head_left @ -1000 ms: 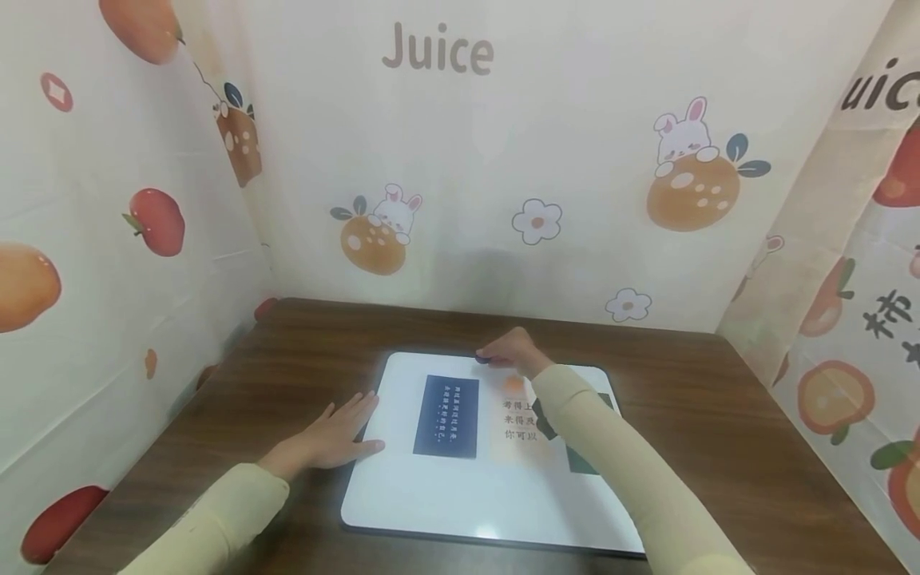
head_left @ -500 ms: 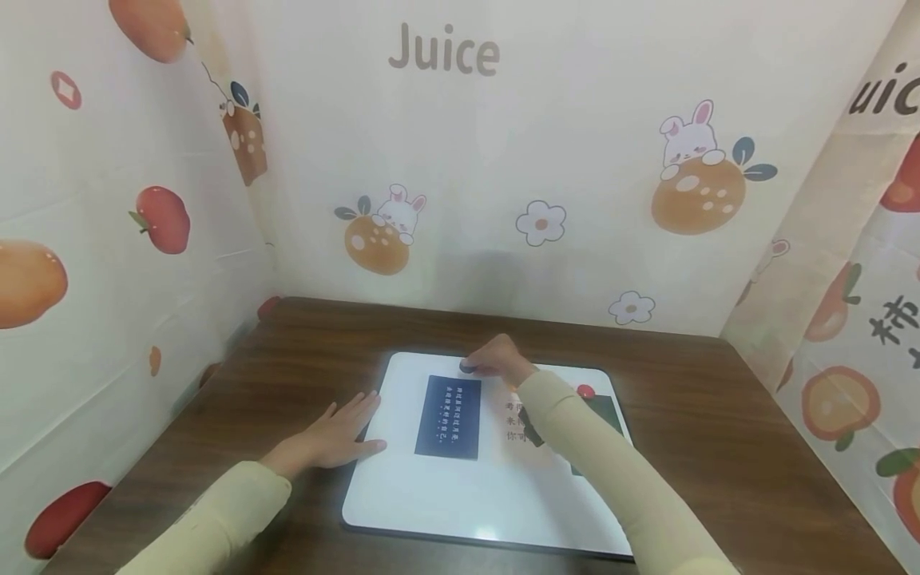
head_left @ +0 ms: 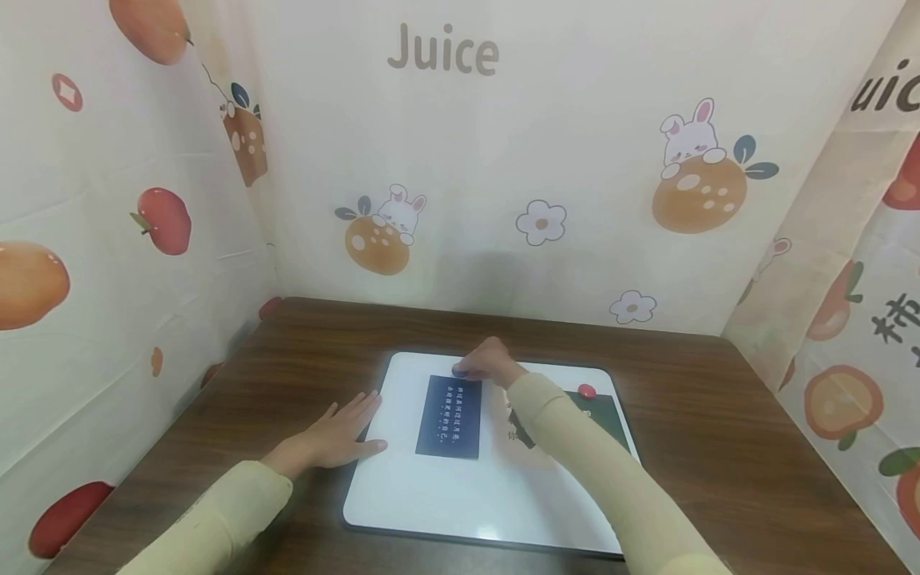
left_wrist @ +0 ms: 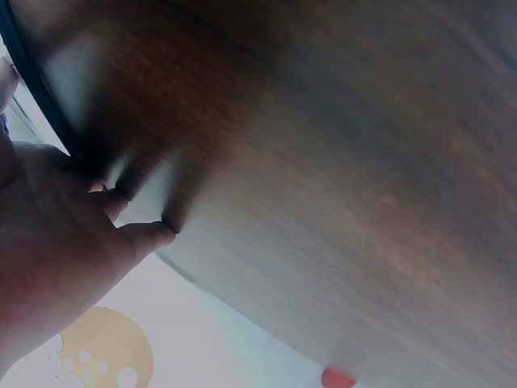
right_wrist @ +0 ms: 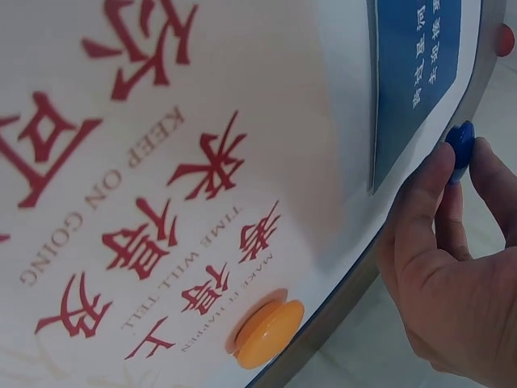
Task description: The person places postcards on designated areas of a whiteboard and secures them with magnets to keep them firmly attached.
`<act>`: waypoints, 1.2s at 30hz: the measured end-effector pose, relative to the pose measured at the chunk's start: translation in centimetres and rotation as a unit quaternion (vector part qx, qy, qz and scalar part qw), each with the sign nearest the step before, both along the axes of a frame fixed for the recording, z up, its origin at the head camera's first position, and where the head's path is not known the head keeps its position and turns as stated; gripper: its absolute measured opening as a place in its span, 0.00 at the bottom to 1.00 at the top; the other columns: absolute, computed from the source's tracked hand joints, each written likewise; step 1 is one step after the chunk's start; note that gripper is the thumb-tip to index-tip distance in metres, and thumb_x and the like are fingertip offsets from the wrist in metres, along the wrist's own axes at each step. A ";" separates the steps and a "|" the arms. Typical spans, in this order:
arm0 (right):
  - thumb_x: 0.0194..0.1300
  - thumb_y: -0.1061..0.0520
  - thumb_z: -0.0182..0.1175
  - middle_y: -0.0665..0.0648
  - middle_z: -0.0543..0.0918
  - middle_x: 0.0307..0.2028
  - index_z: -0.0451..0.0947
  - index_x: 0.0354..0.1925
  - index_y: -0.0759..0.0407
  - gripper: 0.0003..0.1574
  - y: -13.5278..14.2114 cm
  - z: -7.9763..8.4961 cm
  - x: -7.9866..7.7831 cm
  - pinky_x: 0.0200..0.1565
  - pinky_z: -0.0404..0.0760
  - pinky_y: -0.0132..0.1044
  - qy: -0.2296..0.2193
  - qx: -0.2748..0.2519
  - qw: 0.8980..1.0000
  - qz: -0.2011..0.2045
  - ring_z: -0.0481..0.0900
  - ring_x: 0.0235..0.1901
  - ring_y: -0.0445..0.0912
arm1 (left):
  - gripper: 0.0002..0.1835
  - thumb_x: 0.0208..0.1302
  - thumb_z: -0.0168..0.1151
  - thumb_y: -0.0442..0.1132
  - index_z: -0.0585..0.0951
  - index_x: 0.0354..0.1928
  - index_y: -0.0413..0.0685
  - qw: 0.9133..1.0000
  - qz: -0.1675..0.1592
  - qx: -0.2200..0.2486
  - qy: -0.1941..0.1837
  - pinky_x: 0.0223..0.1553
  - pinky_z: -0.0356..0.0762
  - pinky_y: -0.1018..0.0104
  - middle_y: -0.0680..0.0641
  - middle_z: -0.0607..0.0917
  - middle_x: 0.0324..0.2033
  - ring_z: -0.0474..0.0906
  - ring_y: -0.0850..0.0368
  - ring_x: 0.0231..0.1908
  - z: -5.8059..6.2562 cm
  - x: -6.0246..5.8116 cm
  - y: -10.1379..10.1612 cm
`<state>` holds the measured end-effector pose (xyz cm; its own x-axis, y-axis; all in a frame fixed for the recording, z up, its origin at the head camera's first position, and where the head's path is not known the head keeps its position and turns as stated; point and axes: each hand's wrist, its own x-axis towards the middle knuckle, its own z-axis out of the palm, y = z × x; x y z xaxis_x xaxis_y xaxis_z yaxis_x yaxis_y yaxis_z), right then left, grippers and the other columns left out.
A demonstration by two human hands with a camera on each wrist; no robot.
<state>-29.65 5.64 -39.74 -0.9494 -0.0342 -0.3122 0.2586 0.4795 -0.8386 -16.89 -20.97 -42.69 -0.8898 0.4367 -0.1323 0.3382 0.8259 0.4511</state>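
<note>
In the head view a whiteboard [head_left: 402, 495] lies flat, bearing a blue card [head_left: 449, 415] with white characters. My right hand [head_left: 492, 361] is at the card's far edge, thumb and fingers pinching a blue round magnet [right_wrist: 460, 147]; whether the magnet touches the card cannot be told. With fingers spread, my left hand [head_left: 331, 439] rests at the board's left edge, partly over the table. A cream card [right_wrist: 307, 97] with red characters, mostly behind my right forearm in the head view, has an orange magnet [right_wrist: 271, 333] at its edge.
On the board's right side a red magnet [head_left: 587, 391] sits at the top of a green card [head_left: 611, 411], partly hidden by the right sleeve. The dark wooden table [head_left: 719, 447] is enclosed by fruit-printed cloth walls [head_left: 596, 144].
My right hand has slid left along the board's far edge with the magnet, from beside the cream card to the blue card. The red magnet has come out from behind my arm. The left hand stays put.
</note>
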 end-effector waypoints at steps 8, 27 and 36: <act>0.47 0.60 0.75 0.58 0.83 0.26 0.82 0.33 0.67 0.16 -0.6 -0.2 0.2 0.37 0.83 0.39 0.022 0.059 0.998 0.019 0.84 0.26 0.48 | 0.46 0.66 0.50 0.62 0.49 0.74 0.40 1.000 0.009 -0.011 -0.003 0.65 0.34 0.34 0.40 0.48 0.73 0.39 0.41 0.72 -0.5 -0.3 -0.2; 0.49 0.60 0.73 0.57 0.82 0.25 0.80 0.29 0.64 0.11 -0.7 -0.7 0.1 0.43 0.81 0.47 0.045 0.091 0.994 0.040 0.82 0.27 0.49 | 0.46 0.64 0.52 0.63 0.51 0.74 0.42 1.000 0.018 -0.010 0.005 0.66 0.35 0.35 0.43 0.49 0.73 0.39 0.44 0.72 -1.3 -0.5 -0.2; 0.49 0.60 0.74 0.58 0.81 0.23 0.79 0.28 0.64 0.13 -0.9 -0.8 0.0 0.40 0.82 0.44 0.058 0.110 0.991 0.050 0.82 0.25 0.48 | 0.46 0.65 0.50 0.64 0.50 0.74 0.42 1.000 0.015 -0.010 0.004 0.66 0.34 0.35 0.42 0.48 0.73 0.39 0.43 0.72 -1.0 -0.4 -0.2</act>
